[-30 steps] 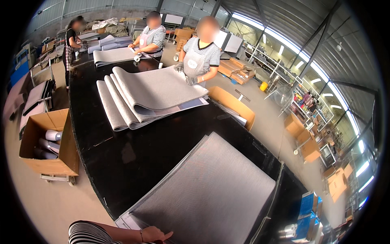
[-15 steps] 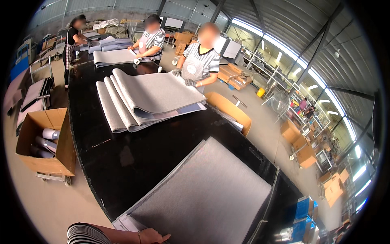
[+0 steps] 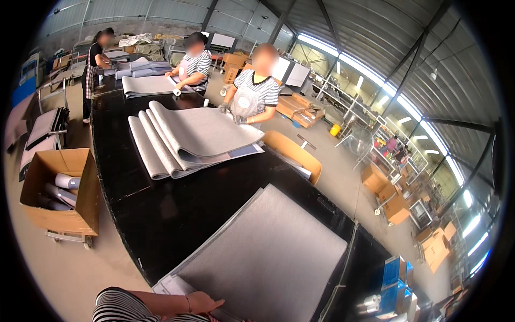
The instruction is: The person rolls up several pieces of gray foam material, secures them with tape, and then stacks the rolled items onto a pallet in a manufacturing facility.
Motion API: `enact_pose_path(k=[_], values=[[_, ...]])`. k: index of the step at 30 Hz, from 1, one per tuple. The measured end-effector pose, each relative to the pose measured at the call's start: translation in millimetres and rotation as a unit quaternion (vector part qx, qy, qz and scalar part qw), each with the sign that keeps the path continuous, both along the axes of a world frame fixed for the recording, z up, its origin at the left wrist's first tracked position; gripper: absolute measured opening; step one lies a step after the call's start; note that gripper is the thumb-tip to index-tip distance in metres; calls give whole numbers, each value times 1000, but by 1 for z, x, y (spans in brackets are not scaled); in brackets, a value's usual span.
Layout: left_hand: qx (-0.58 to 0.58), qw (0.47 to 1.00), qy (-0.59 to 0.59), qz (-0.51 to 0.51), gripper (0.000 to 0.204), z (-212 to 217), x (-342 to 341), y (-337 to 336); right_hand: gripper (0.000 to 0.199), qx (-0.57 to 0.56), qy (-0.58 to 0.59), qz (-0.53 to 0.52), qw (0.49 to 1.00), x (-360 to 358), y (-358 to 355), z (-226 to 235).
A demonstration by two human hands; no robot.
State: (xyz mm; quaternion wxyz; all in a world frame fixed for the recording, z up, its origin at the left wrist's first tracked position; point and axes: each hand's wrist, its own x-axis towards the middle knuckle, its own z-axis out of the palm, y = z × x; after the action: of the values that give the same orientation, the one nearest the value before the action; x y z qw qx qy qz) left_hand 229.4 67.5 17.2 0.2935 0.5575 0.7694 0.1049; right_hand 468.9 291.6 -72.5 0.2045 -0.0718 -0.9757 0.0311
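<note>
A stack of grey felt-like mats (image 3: 268,252) lies at the near end of the black table, its sheets slightly offset along the left edge. My left hand (image 3: 203,302) rests at the near left edge of this stack, one finger stretched out over the grey surface. Its other fingers are mostly hidden. Beside my wrist, a corner of the upper sheet curls up, and a pale printed sheet (image 3: 169,284) shows under it. The right hand does not show.
Across the black table (image 3: 145,214), a co-worker (image 3: 252,96) in grey gloves handles folded grey mats (image 3: 198,131). Two more people stand farther back. A carton with rolls (image 3: 80,209) is at the left; another carton (image 3: 303,155) adjoins the right edge. Blue boxes (image 3: 394,279) are at lower right.
The view has shifted slightly, so the scene sits a little to the left. My left hand stays at the same edge of the stack, moving slightly up in the picture.
</note>
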Motion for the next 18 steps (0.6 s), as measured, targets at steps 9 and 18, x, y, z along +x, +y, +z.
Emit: enact_pose_path(k=[9,18], values=[[148,954,256,52,74,43,30,2,62,-39,-52,-19,998,-2,-4,21],[284,899,333,14,55,14,88,30,51,-85,-23,-38,995,-11,-8,53]])
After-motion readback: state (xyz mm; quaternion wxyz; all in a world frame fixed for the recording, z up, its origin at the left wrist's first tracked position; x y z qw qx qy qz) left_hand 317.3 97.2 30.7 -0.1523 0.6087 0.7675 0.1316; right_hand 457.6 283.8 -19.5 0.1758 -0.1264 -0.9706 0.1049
